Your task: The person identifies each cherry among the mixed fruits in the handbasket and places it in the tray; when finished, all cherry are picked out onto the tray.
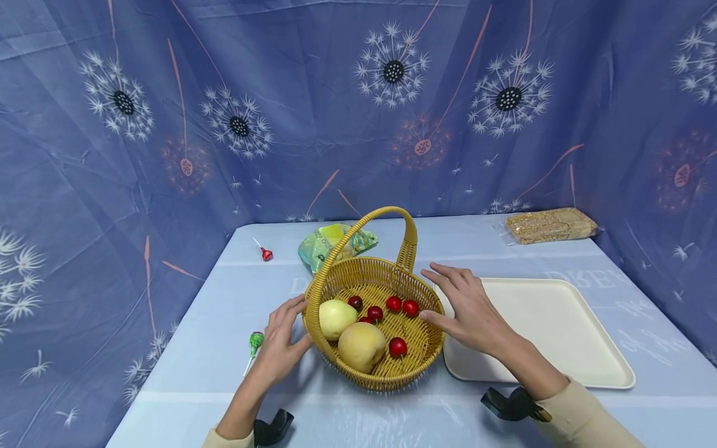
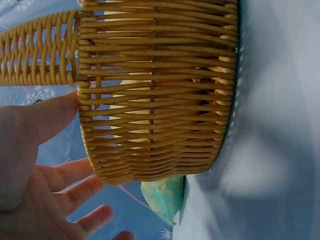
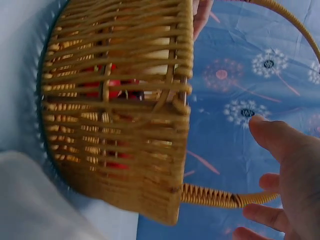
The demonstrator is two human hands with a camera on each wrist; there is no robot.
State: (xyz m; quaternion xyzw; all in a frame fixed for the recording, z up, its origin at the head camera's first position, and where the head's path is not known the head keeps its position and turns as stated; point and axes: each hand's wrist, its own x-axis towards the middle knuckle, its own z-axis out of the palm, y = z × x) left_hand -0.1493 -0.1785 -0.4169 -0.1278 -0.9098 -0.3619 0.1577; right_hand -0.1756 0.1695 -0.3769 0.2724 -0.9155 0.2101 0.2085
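A woven wicker basket (image 1: pixel 386 381) with a tall arched handle stands on the table. Inside lie a pale green round fruit (image 1: pixel 335 318), a yellowish fruit (image 1: pixel 361 347) with a dimple, and several red cherries (image 1: pixel 398 347). My left hand (image 1: pixel 280 342) is at the basket's left side, fingers loosely spread; its thumb touches the rim by the handle base in the left wrist view. Over the right rim hovers my right hand (image 1: pixel 470 311), thumb and fingers apart. In the right wrist view this hand (image 3: pixel 295 175) holds nothing and stands off from the rim.
A cream tray (image 1: pixel 560 336) lies right of the basket. Behind the basket is a green snack bag (image 1: pixel 320 246); a packaged grain bar (image 1: pixel 551 225) lies at the back right. One red lollipop (image 1: pixel 266 254) and one green lollipop (image 1: pixel 256 340) are on the left.
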